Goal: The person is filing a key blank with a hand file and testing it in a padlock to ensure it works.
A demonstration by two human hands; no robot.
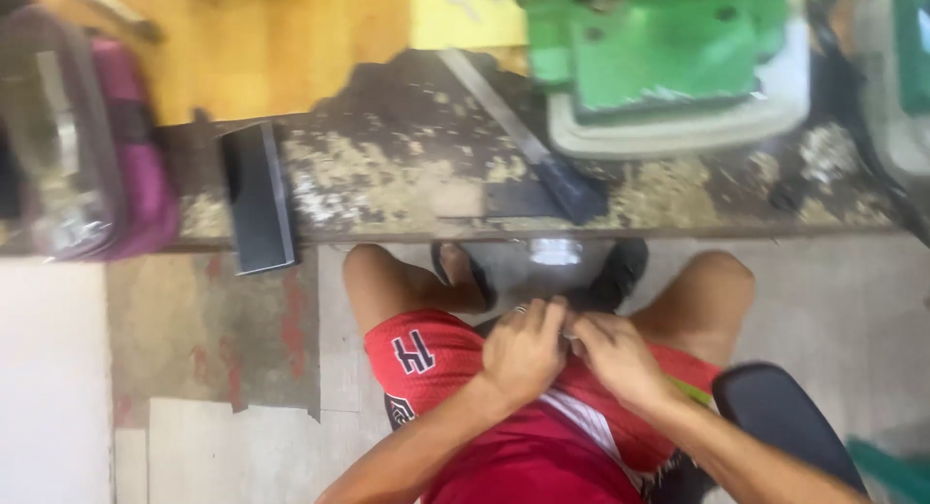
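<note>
I am seated, looking down at my lap in red shorts [436,354]. My left hand [523,351] and my right hand [615,357] meet over my thighs, fingertips touching. Both pinch a small grey piece [569,337] between them; it is too blurred and too small to identify. My left hand has its fingers curled, with a ring on one finger. My sandalled feet [465,276] rest on the floor below the bench edge.
A worn workbench [407,179] runs across in front of my knees. It carries a green machine [664,48] on a pale base, a long flat tool with a dark handle [542,160] and a dark block [257,199]. A purple bag [92,136] stands left. A black seat [785,417] is under my right arm.
</note>
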